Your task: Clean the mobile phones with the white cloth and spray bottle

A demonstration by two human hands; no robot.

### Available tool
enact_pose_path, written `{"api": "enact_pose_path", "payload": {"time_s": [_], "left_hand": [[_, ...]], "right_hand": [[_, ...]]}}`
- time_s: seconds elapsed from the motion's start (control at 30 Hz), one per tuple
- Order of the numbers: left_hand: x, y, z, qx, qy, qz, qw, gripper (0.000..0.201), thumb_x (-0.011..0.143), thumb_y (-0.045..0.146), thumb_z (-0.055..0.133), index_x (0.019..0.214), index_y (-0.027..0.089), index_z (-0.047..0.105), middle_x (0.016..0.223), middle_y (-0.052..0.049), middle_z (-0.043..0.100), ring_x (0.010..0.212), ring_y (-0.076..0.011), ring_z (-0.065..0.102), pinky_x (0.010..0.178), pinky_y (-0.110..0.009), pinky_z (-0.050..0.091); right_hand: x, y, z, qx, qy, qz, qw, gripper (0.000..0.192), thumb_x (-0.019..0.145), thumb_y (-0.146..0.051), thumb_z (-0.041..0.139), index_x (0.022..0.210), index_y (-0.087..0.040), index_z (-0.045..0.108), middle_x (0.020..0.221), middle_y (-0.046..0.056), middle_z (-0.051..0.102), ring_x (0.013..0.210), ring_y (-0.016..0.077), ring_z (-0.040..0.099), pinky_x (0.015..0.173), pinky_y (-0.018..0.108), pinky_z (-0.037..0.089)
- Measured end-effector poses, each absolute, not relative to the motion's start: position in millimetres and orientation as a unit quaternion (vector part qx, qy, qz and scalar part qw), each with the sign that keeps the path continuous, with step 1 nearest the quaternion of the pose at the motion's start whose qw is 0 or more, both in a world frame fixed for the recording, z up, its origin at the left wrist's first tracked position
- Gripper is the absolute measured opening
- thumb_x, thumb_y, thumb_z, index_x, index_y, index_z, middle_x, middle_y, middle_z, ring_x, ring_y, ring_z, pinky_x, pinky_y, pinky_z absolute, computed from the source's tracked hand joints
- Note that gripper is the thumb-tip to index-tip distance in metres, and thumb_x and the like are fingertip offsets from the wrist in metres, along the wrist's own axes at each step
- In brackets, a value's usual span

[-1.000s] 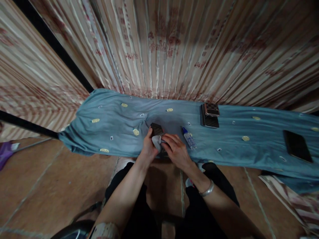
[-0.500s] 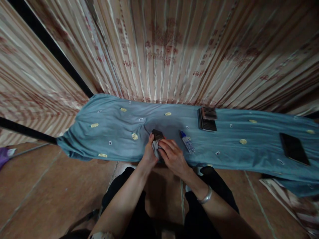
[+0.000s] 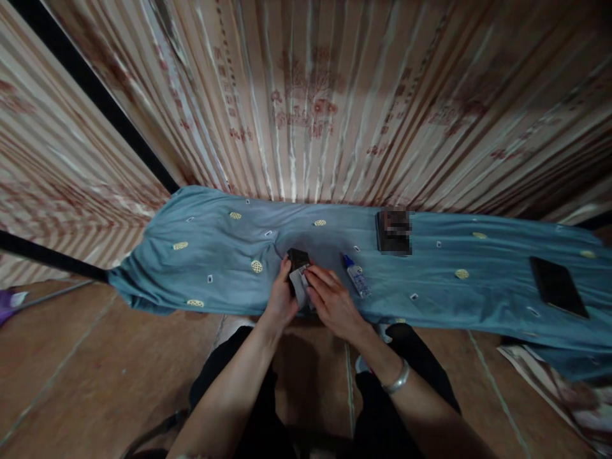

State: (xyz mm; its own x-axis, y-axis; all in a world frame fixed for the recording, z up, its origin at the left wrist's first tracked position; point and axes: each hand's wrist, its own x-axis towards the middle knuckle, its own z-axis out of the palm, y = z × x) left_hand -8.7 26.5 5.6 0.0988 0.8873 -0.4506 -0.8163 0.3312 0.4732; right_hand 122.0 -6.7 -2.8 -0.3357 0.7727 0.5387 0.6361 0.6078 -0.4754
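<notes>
My left hand (image 3: 282, 299) is closed around the edges of a dark phone (image 3: 299, 257), which is tilted above the cloth-covered surface. A small pale grey cloth (image 3: 299, 285) lies over the near part of the phone and hides it. My right hand (image 3: 335, 302) pinches this cloth against the phone, fingers bent. Just right of that hand lies a small clear bottle (image 3: 358, 280) with a blue cap, on its side.
A blue-green patterned sheet (image 3: 229, 255) covers the long narrow surface. Toward its back sits a stack of dark flat devices (image 3: 393, 241), blurred on top. Another dark flat device (image 3: 558, 287) lies at the right. Striped curtains (image 3: 306, 95) hang behind, and a black pole (image 3: 105, 95) slants at left.
The grey cloth is more spread out over the phone. Both hands stay in nearly the same place, and the whole view has shifted slightly.
</notes>
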Motion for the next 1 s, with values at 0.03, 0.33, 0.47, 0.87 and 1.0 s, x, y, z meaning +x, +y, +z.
{"api": "enact_pose_path", "payload": {"time_s": [0.03, 0.33, 0.47, 0.87, 1.0], "left_hand": [[-6.1, 24.2, 7.0, 0.036, 0.358, 0.59, 0.723, 0.032, 0.092, 0.019, 0.054, 0.124, 0.023, 0.061, 0.087, 0.0, 0.074, 0.073, -0.0124, 0.069, 0.076, -0.022, 0.055], [3.8, 10.8, 20.4, 0.025, 0.399, 0.556, 0.728, 0.04, 0.09, 0.016, 0.053, 0.128, 0.025, 0.058, 0.079, 0.004, 0.07, 0.059, -0.0091, 0.061, 0.06, -0.019, 0.049], [4.7, 10.5, 15.9, 0.023, 0.388, 0.561, 0.731, 0.039, 0.088, 0.017, 0.056, 0.127, 0.023, 0.06, 0.086, 0.002, 0.072, 0.073, -0.0121, 0.067, 0.077, -0.023, 0.053], [-10.1, 21.1, 7.5, 0.05, 0.399, 0.589, 0.702, 0.037, 0.091, 0.016, 0.054, 0.127, 0.022, 0.059, 0.083, 0.0, 0.071, 0.071, -0.0123, 0.066, 0.075, -0.022, 0.052], [-17.9, 22.4, 14.5, 0.06, 0.384, 0.584, 0.713, 0.029, 0.092, 0.019, 0.054, 0.119, 0.024, 0.063, 0.08, 0.0, 0.072, 0.067, -0.012, 0.067, 0.069, -0.022, 0.053]], "right_hand": [[122.5, -6.0, -3.4, -0.44, -0.81, 0.098, 0.376, 0.038, 0.102, -0.025, 0.04, 0.135, -0.017, 0.059, 0.13, 0.015, 0.064, 0.119, 0.0258, 0.059, 0.102, 0.047, 0.053], [122.3, -2.6, -7.7, -0.456, -0.792, 0.117, 0.388, 0.041, 0.102, -0.025, 0.037, 0.138, -0.017, 0.056, 0.133, 0.016, 0.06, 0.119, 0.0266, 0.056, 0.103, 0.049, 0.051], [120.1, -1.1, -10.0, -0.455, -0.793, 0.122, 0.387, 0.045, 0.102, -0.024, 0.037, 0.143, -0.019, 0.052, 0.138, 0.016, 0.056, 0.123, 0.027, 0.054, 0.106, 0.05, 0.049], [101.9, -18.1, -7.0, -0.388, -0.82, 0.131, 0.4, 0.05, 0.098, -0.013, 0.039, 0.146, -0.021, 0.049, 0.136, 0.013, 0.06, 0.128, 0.0247, 0.053, 0.106, 0.047, 0.05], [100.8, -23.7, -7.5, -0.384, -0.826, 0.108, 0.398, 0.048, 0.099, -0.012, 0.038, 0.144, -0.02, 0.052, 0.133, 0.012, 0.063, 0.126, 0.0233, 0.056, 0.105, 0.043, 0.053]]}}
